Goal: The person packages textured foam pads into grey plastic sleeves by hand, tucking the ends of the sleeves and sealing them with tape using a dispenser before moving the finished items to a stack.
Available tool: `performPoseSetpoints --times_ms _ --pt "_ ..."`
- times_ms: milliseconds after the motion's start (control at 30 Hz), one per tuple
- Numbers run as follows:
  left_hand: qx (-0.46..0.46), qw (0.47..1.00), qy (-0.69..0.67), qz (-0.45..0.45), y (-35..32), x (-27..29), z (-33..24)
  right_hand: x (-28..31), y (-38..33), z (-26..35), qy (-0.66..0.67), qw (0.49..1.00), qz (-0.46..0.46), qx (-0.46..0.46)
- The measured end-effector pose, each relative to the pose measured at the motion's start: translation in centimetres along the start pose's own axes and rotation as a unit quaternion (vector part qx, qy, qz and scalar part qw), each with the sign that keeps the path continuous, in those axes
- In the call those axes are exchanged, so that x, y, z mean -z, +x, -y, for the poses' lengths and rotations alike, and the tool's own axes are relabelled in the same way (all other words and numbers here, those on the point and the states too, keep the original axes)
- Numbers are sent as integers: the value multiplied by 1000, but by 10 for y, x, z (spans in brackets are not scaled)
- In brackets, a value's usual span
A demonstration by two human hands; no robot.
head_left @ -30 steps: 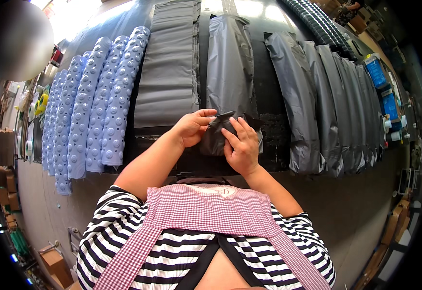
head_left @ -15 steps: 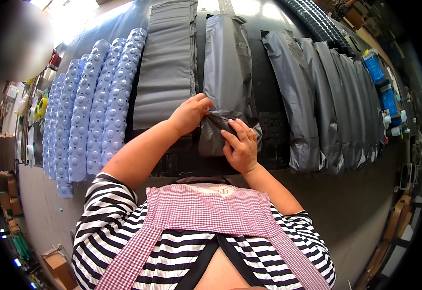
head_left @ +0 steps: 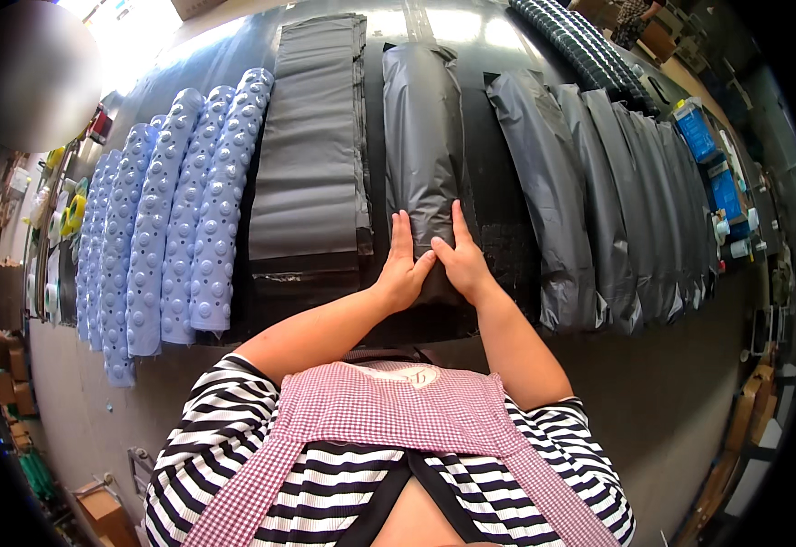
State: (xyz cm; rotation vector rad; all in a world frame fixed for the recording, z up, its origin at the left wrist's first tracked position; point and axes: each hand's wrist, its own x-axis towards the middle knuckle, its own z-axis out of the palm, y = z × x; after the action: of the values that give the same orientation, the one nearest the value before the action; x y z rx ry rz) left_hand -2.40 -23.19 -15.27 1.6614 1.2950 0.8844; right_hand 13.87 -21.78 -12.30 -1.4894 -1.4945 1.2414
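Package (head_left: 423, 128), long, wrapped in grey plastic: lying lengthwise mid-spread on the dark table (head_left: 503, 219), far end pointing away, near end partly hidden between both hands and short of the table's near edge. Left hand (head_left: 402, 273): against the package's left side by its near end, fingers straight, unclenched, laid along the plastic. Right hand (head_left: 462, 263): matching place on the right side, fingers likewise straight and uncurled, thumb tip just beside the other thumb on top. Stack of flat grey plastic bags (head_left: 311, 155): left of the package, long edges roughly parallel, narrow dark gap between. Row of grey plastic-wrapped packages (head_left: 544, 191): to the right, side by side, near ends close to the table's near edge; wider strip of table surface between row and handled package, room for sideways movement. Light-blue bubbled rolls (head_left: 168, 201): left of the stack, ranged together, some near ends reaching past the table's edge. Dark ridged rolls (head_left: 585, 50): far right part of the table. Blue boxes (head_left: 694, 128): beyond the row, at right.
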Motion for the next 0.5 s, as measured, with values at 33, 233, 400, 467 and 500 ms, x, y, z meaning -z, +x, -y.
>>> performPoseSetpoints --times_ms 33,233,400,467,500 --pt "0 1000 -1 0 0 0 -4 1 12 2 34 999 -14 -4" --pt "39 990 -132 -8 15 3 -3 1 31 13 -40 995 -84 22" --pt "-5 996 -9 88 4 -53 -29 56 -27 4 28 993 -99 50" --pt "-15 984 -40 175 6 -60 -38 82 -43 -10 -18 989 -136 59" --pt "-33 967 -53 245 17 -59 -36 97 -49 -12 -20 992 -119 37"
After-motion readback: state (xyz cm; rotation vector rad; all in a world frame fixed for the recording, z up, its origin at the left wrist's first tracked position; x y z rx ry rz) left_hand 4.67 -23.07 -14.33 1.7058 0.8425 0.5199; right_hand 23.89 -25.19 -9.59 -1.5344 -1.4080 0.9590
